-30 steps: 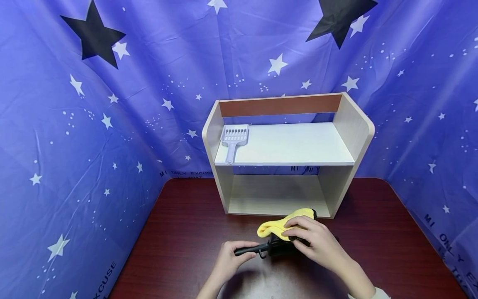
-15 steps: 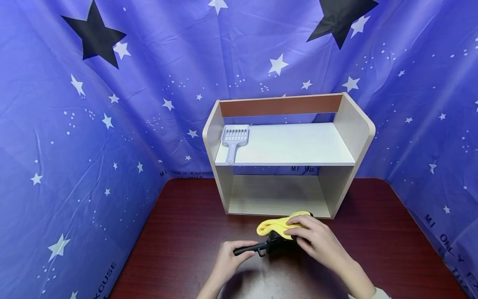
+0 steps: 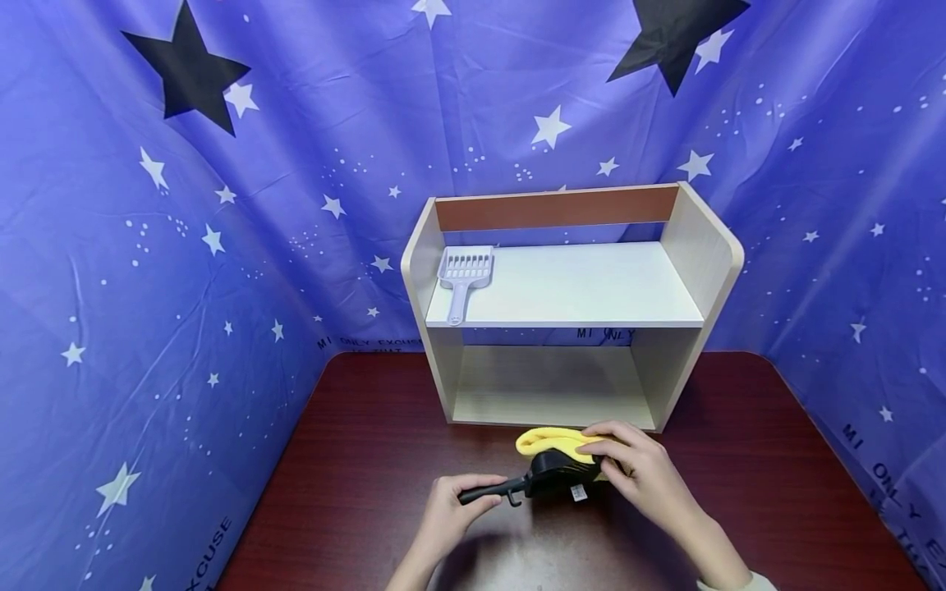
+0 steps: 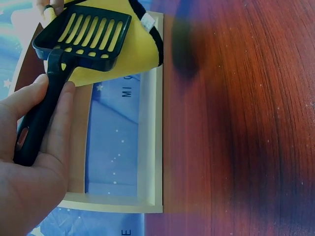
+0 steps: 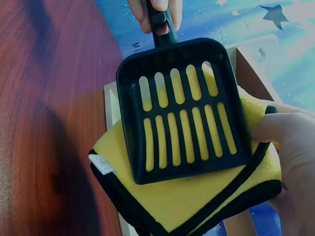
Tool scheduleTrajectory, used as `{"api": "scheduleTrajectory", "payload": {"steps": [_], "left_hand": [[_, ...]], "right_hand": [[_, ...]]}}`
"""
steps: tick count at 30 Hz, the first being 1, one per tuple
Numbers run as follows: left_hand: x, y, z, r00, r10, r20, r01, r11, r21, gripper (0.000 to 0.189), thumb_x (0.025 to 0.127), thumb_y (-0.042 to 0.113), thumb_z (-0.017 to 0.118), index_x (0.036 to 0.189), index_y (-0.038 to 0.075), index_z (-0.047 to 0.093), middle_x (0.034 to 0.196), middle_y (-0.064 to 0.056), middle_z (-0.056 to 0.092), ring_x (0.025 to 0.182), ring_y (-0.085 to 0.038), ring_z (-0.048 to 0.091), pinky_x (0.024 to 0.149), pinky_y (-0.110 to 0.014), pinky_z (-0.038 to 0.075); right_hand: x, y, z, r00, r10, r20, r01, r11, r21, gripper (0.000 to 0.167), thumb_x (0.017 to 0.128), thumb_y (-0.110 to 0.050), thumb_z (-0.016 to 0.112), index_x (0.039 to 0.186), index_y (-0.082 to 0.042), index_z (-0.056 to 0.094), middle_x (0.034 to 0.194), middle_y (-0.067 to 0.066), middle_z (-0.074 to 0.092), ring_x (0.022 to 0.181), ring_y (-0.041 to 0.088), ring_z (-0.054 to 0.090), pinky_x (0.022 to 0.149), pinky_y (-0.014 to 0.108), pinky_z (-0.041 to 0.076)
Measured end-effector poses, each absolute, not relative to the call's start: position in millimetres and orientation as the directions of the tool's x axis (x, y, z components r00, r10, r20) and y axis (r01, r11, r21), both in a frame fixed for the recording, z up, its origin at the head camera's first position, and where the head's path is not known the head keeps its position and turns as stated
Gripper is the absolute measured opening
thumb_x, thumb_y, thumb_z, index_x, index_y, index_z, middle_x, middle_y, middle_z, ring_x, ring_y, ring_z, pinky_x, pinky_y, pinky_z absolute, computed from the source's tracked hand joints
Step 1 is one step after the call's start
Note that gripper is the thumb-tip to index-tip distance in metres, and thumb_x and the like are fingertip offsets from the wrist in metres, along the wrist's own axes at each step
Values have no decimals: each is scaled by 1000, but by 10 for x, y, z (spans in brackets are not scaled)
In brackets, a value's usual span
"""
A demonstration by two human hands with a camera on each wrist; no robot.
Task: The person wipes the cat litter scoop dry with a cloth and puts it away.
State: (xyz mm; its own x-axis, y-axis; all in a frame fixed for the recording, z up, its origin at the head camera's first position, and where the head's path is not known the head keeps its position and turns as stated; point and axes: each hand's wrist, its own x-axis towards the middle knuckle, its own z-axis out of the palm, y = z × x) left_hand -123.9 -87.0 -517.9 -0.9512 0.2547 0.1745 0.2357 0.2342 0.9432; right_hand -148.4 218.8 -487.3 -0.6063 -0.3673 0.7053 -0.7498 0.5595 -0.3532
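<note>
My left hand [image 3: 447, 510] grips the handle of a black slotted litter scoop [image 3: 550, 472], held above the table. In the left wrist view, thumb and fingers lie along the handle of the scoop [image 4: 39, 123]. At the scoop's far side, my right hand [image 3: 643, 469] holds a folded yellow cloth [image 3: 550, 439] with black edging. In the right wrist view, the cloth [image 5: 167, 204] lies behind the scoop [image 5: 172, 56], showing yellow through the slots. The right thumb is at the scoop's side edge, and the other fingers are partly hidden behind the cloth. A small white tag [image 5: 102, 164] hangs on the edging.
Behind the hands stands a two-level wooden shelf unit [image 3: 702, 246] on the dark red table [image 3: 355, 460]. A pale lavender litter scoop [image 3: 460, 287] lies at the left of its white upper board [image 3: 576, 287]. Blue star-printed curtain [image 3: 296, 205] surrounds the table.
The right hand has moved slightly right, and the cloth has shifted behind the scoop. More of the black scoop shows now, and the white tag has come into view below it.
</note>
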Motion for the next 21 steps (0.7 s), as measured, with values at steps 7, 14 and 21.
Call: {"api": "scheduleTrajectory", "payload": {"steps": [7, 14, 21], "left_hand": [[-1252, -883, -5169, -942, 264, 207, 264, 200, 944, 24, 83, 11, 79, 106, 3, 77, 98, -13, 78, 86, -1, 69, 75, -17, 58], [-1265, -893, -5155, -939, 279, 200, 253, 168, 953, 28, 84, 18, 78, 107, 1, 76, 101, -15, 77, 88, -2, 70, 77, -18, 59], [-1264, -910, -5146, -923, 296, 245, 307, 185, 933, 23, 85, 12, 77, 106, 4, 76, 100, -14, 78, 88, -3, 70, 74, -19, 59]], "right_hand": [[-1456, 2230, -4912, -695, -269, 667, -690, 510, -514, 49, 76, 20, 64, 100, -21, 76, 108, 2, 70, 106, 5, 63, 90, 5, 43], [-1455, 2281, -4945, -711, -230, 664, -693, 390, -607, 51, 76, 26, 59, 103, -15, 74, 106, 7, 70, 109, 1, 62, 97, 7, 43], [-1439, 2330, -4932, -717, -228, 659, -697, 244, -674, 41, 83, 27, 54, 108, -1, 70, 108, 10, 69, 110, 3, 62, 93, 9, 47]]}}
